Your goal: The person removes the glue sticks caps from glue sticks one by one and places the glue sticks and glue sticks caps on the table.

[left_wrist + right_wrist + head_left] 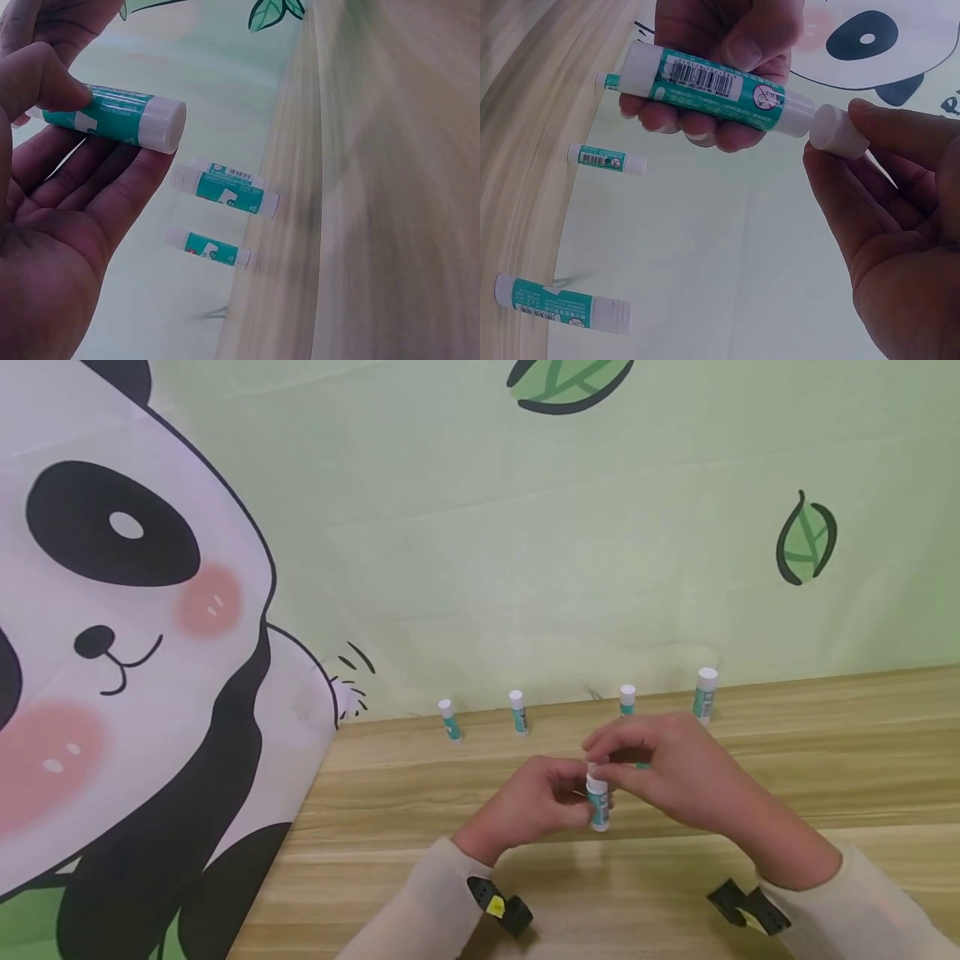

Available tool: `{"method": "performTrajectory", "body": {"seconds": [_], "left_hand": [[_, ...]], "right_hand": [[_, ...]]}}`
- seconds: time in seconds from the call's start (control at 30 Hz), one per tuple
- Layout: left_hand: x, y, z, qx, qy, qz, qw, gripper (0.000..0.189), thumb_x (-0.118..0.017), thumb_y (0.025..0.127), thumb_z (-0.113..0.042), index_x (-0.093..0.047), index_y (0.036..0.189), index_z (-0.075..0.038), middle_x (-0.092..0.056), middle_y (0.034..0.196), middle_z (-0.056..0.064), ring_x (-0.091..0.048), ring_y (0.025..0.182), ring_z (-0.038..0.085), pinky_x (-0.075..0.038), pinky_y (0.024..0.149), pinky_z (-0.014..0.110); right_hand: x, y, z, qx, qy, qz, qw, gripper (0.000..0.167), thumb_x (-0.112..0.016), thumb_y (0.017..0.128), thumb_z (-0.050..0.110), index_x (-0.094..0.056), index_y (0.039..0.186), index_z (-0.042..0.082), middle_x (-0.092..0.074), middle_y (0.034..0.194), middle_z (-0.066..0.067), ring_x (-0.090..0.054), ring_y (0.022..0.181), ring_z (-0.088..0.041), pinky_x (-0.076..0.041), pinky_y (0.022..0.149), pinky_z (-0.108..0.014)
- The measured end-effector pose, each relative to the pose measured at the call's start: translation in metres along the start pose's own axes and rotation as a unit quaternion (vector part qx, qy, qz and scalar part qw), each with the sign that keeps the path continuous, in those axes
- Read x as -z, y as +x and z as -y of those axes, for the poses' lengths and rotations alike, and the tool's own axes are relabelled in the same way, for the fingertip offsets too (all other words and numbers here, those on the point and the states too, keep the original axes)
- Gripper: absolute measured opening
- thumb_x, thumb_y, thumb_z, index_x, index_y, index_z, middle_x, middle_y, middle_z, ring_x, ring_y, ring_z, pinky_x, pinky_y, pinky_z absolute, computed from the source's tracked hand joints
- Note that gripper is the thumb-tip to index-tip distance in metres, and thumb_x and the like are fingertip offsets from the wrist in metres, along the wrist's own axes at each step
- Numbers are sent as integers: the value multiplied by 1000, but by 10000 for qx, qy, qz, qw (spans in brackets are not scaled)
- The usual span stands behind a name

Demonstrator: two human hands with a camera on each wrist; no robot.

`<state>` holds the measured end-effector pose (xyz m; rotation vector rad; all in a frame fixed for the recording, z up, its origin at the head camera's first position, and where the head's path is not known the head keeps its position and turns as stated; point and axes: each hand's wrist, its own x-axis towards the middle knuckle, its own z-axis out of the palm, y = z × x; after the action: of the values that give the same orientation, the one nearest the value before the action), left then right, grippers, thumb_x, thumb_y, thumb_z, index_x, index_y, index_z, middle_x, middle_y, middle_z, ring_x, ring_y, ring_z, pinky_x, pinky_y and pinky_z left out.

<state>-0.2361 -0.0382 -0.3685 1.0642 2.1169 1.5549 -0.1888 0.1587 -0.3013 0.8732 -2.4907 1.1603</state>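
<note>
My left hand [532, 802] holds a glue stick [599, 808] with a teal label and white ends, upright above the wooden table. Thumb and fingers grip it round the label, where a barcode shows in the right wrist view. With thumb and fingertips my right hand [686, 781] pinches a small white cap [840, 133] at the top end of that stick. The cap sits slightly tilted to the tube, its rim right at the tube's end. Behind the right hand another glue stick [642, 766] is mostly hidden.
Along the back of the table [390, 793] stand several capped glue sticks, among them a left one [450, 727], one beside it [519, 714] and a far-right one [705, 697]. A green backdrop [480, 568] with a printed panda [150, 635] rises behind and left.
</note>
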Motion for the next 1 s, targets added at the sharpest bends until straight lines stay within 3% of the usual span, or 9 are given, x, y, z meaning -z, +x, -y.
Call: {"method": "performTrajectory", "body": {"seconds": [0.2, 0.4, 0.73, 1.0], "left_hand": [[1, -1, 0, -3, -44, -37, 10000, 26, -61, 85, 4, -66, 110, 1, -69, 100, 12, -65, 87, 4, -56, 86, 25], [4, -1, 1, 101, 33, -100, 9999, 30, -64, 83, 1, -67, 113, -6, -72, 100, 8, -67, 90, 5, -56, 84, 25], [10, -1, 11, 366, 8, -1, 9993, 22, -64, 82, 5, -65, 102, -4, -68, 101, 8, -65, 91, 7, -55, 86, 23], [13, 0, 19, 598, -22, 226, 9980, 18, -64, 80, 7, -64, 95, -3, -67, 94, 3, -65, 87, 7, -56, 85, 25]], "right_hand": [[-1, 1, -1, 58, 57, -25, 10000, 12, -76, 82, 8, -74, 91, 14, -73, 97, 2, -70, 86, -9, -57, 75, -21], [-1, 2, -4, -57, 44, -62, 10000, 11, -77, 81, 9, -74, 90, 13, -74, 96, 0, -69, 82, -6, -57, 73, -20], [-6, 3, -19, -612, -567, 19, 9965, 7, -76, 82, 10, -72, 85, 16, -72, 85, 6, -66, 78, -6, -55, 70, -22], [-22, -1, -34, -631, -1094, 346, 9914, 13, -76, 80, 13, -66, 75, 19, -64, 70, 12, -55, 66, -2, -49, 61, -21]]}}
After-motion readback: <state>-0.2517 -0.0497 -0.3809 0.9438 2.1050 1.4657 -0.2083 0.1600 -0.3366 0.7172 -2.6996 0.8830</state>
